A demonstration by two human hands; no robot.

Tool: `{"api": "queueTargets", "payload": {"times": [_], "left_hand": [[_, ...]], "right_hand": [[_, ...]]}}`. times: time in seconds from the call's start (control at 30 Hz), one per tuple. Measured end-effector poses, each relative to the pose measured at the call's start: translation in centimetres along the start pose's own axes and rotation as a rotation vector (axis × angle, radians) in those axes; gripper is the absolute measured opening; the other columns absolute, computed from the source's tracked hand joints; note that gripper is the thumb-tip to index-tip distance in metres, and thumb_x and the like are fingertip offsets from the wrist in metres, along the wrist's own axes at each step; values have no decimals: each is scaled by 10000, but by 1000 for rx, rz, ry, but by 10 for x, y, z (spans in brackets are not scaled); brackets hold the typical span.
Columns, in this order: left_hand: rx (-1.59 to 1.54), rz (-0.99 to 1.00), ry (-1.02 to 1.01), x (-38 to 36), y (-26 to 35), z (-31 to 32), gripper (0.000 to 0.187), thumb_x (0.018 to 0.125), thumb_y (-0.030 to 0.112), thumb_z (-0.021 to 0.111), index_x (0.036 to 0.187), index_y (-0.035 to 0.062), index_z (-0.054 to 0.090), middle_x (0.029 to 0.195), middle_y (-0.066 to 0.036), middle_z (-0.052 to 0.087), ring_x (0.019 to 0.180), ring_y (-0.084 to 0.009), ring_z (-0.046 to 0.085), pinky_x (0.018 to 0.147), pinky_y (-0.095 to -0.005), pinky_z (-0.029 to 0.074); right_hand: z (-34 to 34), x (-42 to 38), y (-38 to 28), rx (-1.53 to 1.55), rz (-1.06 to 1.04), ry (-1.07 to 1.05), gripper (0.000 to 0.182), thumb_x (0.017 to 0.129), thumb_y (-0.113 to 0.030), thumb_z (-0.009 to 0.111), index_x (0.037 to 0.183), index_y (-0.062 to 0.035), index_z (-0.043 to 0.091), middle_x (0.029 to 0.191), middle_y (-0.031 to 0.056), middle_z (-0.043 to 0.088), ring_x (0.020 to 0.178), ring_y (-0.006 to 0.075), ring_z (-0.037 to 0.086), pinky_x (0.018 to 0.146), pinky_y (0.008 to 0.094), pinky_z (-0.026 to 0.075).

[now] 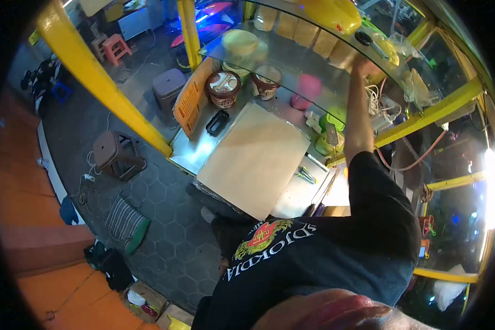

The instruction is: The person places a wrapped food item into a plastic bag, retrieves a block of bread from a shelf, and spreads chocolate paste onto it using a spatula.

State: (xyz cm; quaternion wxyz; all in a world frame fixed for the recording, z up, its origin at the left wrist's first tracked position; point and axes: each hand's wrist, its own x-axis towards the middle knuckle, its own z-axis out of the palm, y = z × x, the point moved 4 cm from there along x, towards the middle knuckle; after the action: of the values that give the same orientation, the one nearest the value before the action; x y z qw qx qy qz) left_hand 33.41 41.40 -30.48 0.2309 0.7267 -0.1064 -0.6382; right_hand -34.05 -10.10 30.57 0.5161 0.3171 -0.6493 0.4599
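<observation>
My right arm stretches up past the glass shelf [291,69]. At its far end my right hand [364,67] is by the stacked light-brown boxes [342,55]; its fingers are too small and blurred to read. My left hand [224,266] hangs low beside my body, mostly hidden by the shirt, and its fingers do not show. Below the shelf a stack of brown paper sheets [256,159] lies on the counter. Two brown-and-white tubs, one nearer [224,89] and one behind the glass [267,82], stand behind it.
A black holder [218,122] and an orange sign [190,104] are left of the paper. Green containers [331,137], a pink container [302,102] and a marker [316,163] are to its right. Yellow posts [102,71] frame the stall; a stool [118,154] stands on the floor.
</observation>
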Motion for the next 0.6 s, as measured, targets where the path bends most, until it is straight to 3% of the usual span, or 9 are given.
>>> {"api": "queueTargets", "payload": {"times": [0.1, 0.2, 0.27, 0.3, 0.33, 0.37, 0.47, 0.53, 0.6], "left_hand": [[16, 13, -24, 11, 18, -7, 179, 933, 232, 504, 927, 95, 620, 682, -64, 591, 627, -195, 572, 544, -334, 459], [18, 16, -35, 14, 34, -15, 178, 932, 235, 507, 924, 95, 616, 680, -60, 588, 618, -192, 568, 532, -330, 456], [20, 16, -48, 13, 41, -19, 177, 931, 238, 509, 922, 96, 614, 679, -57, 586, 612, -191, 566, 524, -328, 454], [26, 15, -53, 15, 41, -22, 177, 931, 239, 510, 921, 96, 613, 679, -56, 585, 609, -190, 565, 520, -327, 453], [34, 13, -61, 18, 43, -24, 177, 931, 240, 510, 920, 96, 611, 678, -54, 584, 605, -189, 564, 516, -325, 452], [42, 11, -68, 18, 46, -28, 176, 931, 241, 511, 919, 96, 610, 678, -53, 583, 602, -188, 563, 512, -324, 451], [47, 11, -76, 21, 51, -36, 176, 930, 245, 514, 916, 96, 606, 677, -49, 580, 593, -186, 560, 499, -321, 448], [44, 6, -87, 22, 52, -39, 176, 930, 247, 516, 914, 96, 604, 676, -46, 578, 587, -184, 558, 491, -318, 447], [48, 0, -95, 27, 52, -43, 176, 929, 250, 518, 912, 96, 601, 675, -44, 576, 581, -183, 555, 483, -316, 445]], "right_hand": [[-8, -6, -51, 464, 45, -108, 266, 819, -340, 623, 909, -90, 639, 909, 133, 669, 870, 356, 612, 781, 476, 451], [33, -4, -89, 373, -346, -262, 383, 896, -412, 536, 1047, -70, 620, 1061, 179, 636, 985, 343, 600, 881, 424, 459], [78, 2, -91, 438, -662, -369, 279, 855, -306, 572, 1080, -141, 568, 1034, 82, 634, 927, 320, 600, 858, 477, 451], [101, -4, -81, 249, -849, -146, 275, 884, -336, 525, 1100, -168, 547, 1093, 83, 593, 998, 296, 571, 919, 452, 440], [121, -15, -59, 241, -846, -153, 275, 884, -336, 525, 1100, -168, 547, 1093, 83, 593, 998, 296, 571, 919, 452, 440], [103, -15, -73, -230, -930, -232, 250, 897, -344, 507, 1035, -149, 581, 1058, 93, 621, 991, 300, 590, 906, 439, 455], [50, -12, -93, -124, -696, -642, 260, 863, -321, 558, 991, -105, 625, 978, 112, 662, 899, 320, 629, 825, 414, 491], [13, -8, -96, 75, -659, -170, 315, 832, -331, 605, 1014, -78, 643, 965, 117, 673, 852, 333, 642, 768, 414, 501], [-25, 7, -102, 295, -514, -173, 344, 832, -353, 614, 1027, -72, 650, 987, 124, 673, 884, 324, 643, 777, 412, 501]]}}
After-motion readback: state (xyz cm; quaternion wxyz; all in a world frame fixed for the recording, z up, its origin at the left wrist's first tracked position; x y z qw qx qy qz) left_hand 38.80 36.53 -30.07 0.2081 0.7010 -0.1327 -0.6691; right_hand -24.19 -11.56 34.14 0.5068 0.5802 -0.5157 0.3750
